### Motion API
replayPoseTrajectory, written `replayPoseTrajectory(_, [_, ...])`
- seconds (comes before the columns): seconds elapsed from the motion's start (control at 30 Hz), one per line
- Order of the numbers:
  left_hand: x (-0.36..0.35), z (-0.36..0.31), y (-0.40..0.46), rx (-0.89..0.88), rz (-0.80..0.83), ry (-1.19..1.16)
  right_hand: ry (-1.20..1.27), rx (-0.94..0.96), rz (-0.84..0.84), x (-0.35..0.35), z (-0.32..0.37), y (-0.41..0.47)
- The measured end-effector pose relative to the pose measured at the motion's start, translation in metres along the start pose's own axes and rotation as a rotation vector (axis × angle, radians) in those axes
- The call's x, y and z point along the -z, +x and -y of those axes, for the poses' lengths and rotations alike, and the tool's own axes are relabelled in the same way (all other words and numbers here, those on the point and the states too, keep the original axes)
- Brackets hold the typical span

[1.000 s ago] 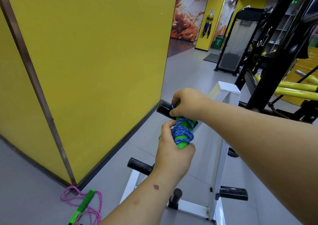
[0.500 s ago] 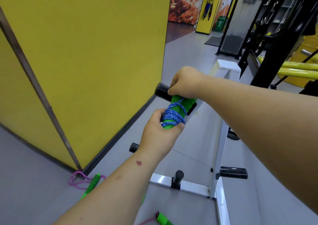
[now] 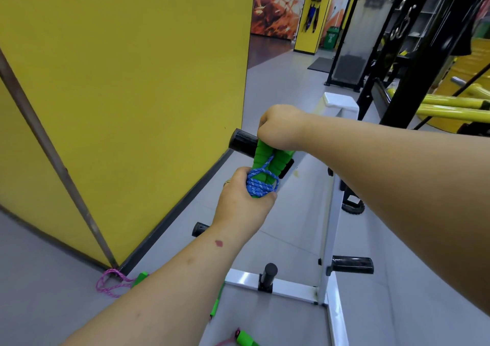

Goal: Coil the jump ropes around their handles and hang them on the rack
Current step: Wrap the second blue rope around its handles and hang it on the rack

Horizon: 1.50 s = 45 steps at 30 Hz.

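Observation:
A blue jump rope (image 3: 261, 185) is coiled around its two green foam handles (image 3: 265, 157), held together as one bundle. My left hand (image 3: 242, 208) grips the lower end over the coils. My right hand (image 3: 279, 129) is closed on the upper end of the handles, right beside the top black peg (image 3: 242, 142) of the white rack (image 3: 328, 213). The bundle touches or nearly touches that peg; I cannot tell which.
A pink jump rope (image 3: 111, 284) with a green handle (image 3: 139, 279) lies on the floor by the yellow wall (image 3: 132, 80). Another green handle (image 3: 246, 339) lies near the rack's base. Lower black pegs (image 3: 352, 265) stick out. Black and yellow gym machines (image 3: 424, 54) stand at the right.
Both hands have stayed on the bundle by the top peg. My right hand slid higher, baring more of the green handles, while the view tipped down toward the floor.

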<state>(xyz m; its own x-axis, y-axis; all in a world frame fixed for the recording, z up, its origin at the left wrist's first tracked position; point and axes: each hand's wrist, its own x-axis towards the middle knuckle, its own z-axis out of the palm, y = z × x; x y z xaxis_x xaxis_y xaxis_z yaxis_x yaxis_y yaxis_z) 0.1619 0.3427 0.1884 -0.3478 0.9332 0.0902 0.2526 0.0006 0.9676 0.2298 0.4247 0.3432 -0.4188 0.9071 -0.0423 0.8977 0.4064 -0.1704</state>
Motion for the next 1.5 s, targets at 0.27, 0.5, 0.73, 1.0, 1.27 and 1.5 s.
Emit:
replayPoseTrajectory(0.27, [-0.022,0.009,0.005,0.047,-0.029,0.002,0.044,0.015,0.062,0.002,-0.001,-0.015])
replayPoseTrajectory(0.5, [-0.022,0.027,0.006,0.176,-0.083,-0.171,0.057,0.035,0.07,0.004,-0.003,-0.018])
replayPoseTrajectory(0.73, [-0.018,0.043,0.004,0.185,-0.061,-0.133,0.041,0.047,0.064,0.003,-0.004,-0.019])
replayPoseTrajectory(1.0, [-0.018,0.041,0.008,0.098,-0.026,0.116,0.024,0.076,0.083,0.003,-0.006,-0.016])
replayPoseTrajectory(1.27, [-0.025,0.032,0.008,0.051,-0.042,0.518,-0.013,0.082,0.094,0.004,-0.006,-0.019])
replayPoseTrajectory(1.5, [-0.023,0.026,0.016,0.019,-0.006,0.64,-0.046,0.08,0.1,0.002,-0.006,-0.015])
